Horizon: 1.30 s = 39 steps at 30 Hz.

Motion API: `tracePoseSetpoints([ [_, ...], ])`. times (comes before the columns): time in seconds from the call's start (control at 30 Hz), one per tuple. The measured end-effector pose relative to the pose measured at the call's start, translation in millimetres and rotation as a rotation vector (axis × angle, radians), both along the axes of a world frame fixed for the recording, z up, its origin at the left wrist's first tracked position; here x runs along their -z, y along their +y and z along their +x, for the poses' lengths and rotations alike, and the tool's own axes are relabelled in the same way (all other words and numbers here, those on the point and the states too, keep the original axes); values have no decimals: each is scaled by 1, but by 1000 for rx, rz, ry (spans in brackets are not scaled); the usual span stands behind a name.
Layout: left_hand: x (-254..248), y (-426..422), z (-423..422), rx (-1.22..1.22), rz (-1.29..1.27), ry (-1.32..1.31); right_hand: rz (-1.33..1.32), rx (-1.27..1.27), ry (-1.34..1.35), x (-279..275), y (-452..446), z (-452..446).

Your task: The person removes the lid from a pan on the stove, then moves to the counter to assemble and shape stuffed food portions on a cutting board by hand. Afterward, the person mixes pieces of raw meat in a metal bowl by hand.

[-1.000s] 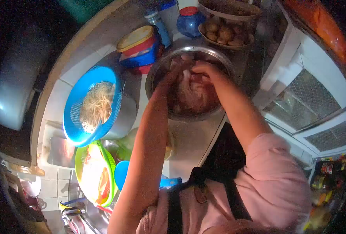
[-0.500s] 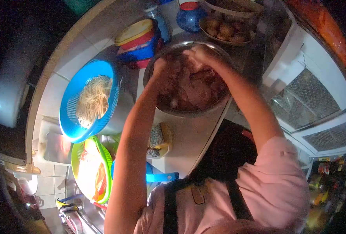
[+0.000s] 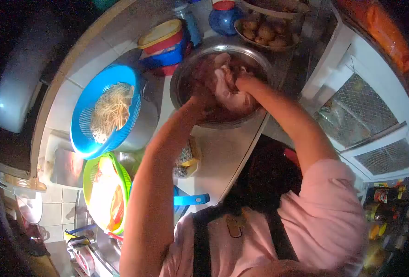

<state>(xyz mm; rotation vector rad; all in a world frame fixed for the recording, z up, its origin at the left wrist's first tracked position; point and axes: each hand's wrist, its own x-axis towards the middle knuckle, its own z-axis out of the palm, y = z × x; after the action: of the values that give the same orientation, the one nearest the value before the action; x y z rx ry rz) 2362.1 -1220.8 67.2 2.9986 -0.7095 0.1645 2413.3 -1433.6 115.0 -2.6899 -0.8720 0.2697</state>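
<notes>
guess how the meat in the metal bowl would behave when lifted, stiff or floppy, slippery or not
The meat would probably be slippery, since it looks wet in the metal bowl. It seems likely to flop rather than stay stiff, as its pale part beside the right hand looks soft and rounded.

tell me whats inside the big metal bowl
Pale pink pieces, apparently raw meat, with the left hand and right hand reaching in. The bottom of the metal bowl and anything beneath the meat are covered.

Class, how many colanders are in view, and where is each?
2: the blue colander, left of the metal basin, and the green colander, just below it in the picture. The left arm may hide others.
</notes>
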Motion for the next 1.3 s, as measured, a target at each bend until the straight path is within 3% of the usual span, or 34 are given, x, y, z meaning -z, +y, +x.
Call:
tracePoseSetpoints([
  [0.13, 15, -11, 17, -216, -159, -290, 286, 190, -6, -29, -2, -29],
  [0.17, 12, -10, 21, -262, -192, -367, 295, 191, -14, -15, 2, -14],
  [0.2, -7, -15, 13, -255, -185, -377, 119, 167, 20, 12, 9, 13],
  [0.23, -33, -23, -9, -248, -527, -248, -61, 140, 60, 28, 13, 27],
  [0.27, -48, -29, -20, -234, -869, -109, -57, 143, 57, 20, 14, 19],
  [0.3, -34, -17, -6, -227, -866, -114, 9, 138, 21, 12, 15, 11],
  [0.33, -6, 6, 19, -187, -942, 34, 73, 131, -16, -1, 14, 6],
  [0.37, -9, 11, 22, -150, -1013, 189, 76, 129, -18, -12, 12, 9],
  [0.4, -11, 15, 26, -153, -1012, 189, 188, 71, 144, -24, 9, 14],
  [0.43, -48, 4, 13, -276, -556, 165, 296, 12, 312, -32, 7, 19],
  [0.47, -65, -4, 4, -379, -95, 146, 368, 56, 316, -40, 9, 21],
  [0.5, -49, 3, 13, -379, -95, 160, 131, -115, 81, -5, 15, 66],
  [0.57, -11, 23, 44, 285, -863, 274, 169, -305, -225, -57, 13, 25],
  [0.6, -74, -5, -14, 284, -860, 278, 173, -304, -222, -44, 18, 35],
  [0.67, -220, -92, -82, 313, 292, 542, 249, -331, -162, -11, 35, 66],
  [0.77, -107, -64, -76, 220, 121, 525, 160, -196, -31, -10, 32, 44],
  [0.8, -68, -73, -63, 176, 35, 509, 126, -190, -379, 2, 34, 37],
  [0.83, -34, -61, -52, 134, -55, 495, 123, -194, -376, -8, 35, 24],
  [0.87, -23, -59, -48, 135, -60, 494, -89, -180, -221, -31, 37, 10],
  [0.9, -18, -53, -32, 64, 35, 349, -298, -161, -66, -44, 38, 3],
  [0.93, -10, -53, -20, -8, 129, 205, -301, -160, -66, -43, 37, 3],
  [1.13, 11, -21, 9, -454, 682, -698, -26, -11, 42, -31, 29, 11],
  [1.17, 8, -27, 8, -447, 676, -704, 19, 22, 60, -27, 23, 12],
  [1.3, -36, -17, 15, -316, -2, -300, 206, 151, 132, -18, 0, 19],
])
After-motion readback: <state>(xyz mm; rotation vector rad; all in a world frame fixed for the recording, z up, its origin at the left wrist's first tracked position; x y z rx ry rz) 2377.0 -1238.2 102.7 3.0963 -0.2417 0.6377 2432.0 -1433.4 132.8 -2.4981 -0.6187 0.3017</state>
